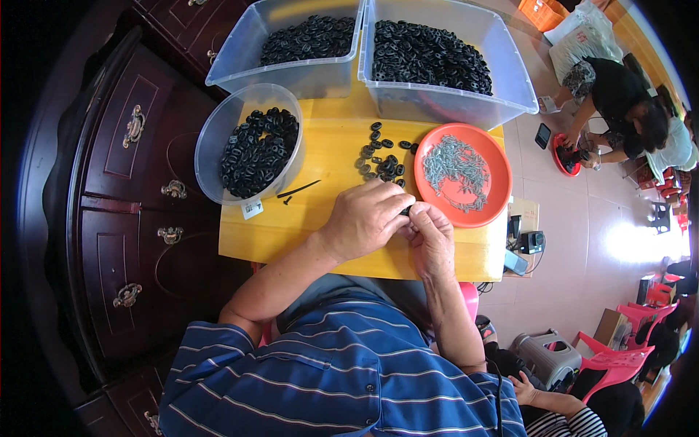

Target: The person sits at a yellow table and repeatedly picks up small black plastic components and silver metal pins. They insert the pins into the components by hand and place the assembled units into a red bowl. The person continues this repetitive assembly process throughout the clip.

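My left hand (pixel 366 221) and my right hand (pixel 432 231) meet over the near part of the yellow table (pixel 277 237). Both are closed, fingertips together around a small black part (pixel 405 210). Fingers cover most of that part, so its full shape is hidden. Just beyond my hands lie several loose black oval pieces (pixel 389 166), each with holes through it. An orange-red plate (pixel 501 182) stands to the right of them, holding a pile of small silver metal pins or screws (pixel 455 169).
A round clear tub (pixel 206 156) of black pieces stands at the left, and two larger clear bins (pixel 444 108) of them along the back. A black strip (pixel 298 189) lies near the tub. Dark wooden drawers (pixel 109 182) flank the left; another person (pixel 619 102) works at far right.
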Available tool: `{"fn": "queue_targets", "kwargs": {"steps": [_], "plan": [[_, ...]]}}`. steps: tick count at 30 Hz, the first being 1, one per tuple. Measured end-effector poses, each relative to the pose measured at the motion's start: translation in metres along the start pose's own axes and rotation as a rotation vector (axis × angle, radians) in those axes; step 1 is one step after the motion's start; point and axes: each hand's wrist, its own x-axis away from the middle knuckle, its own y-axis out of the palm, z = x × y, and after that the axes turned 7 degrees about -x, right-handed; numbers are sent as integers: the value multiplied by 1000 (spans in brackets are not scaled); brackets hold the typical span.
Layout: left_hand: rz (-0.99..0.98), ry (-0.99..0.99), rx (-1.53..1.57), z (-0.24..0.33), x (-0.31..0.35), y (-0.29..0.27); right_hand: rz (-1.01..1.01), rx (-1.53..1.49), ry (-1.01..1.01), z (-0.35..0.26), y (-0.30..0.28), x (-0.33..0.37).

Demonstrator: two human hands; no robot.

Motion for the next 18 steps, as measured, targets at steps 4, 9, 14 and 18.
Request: {"fn": "queue_targets", "kwargs": {"steps": [4, 9, 14, 18], "plan": [[19, 22, 2, -1, 1, 1, 27, -1, 2, 1, 0, 1], [63, 33, 14, -6, 8, 6, 27, 63, 7, 3, -3, 1], [56, -30, 91, -5, 11, 3, -5, 94, -11, 1, 2, 3], [9, -45, 105, -7, 15, -4, -42, 190, -8, -1, 6, 6]]}}
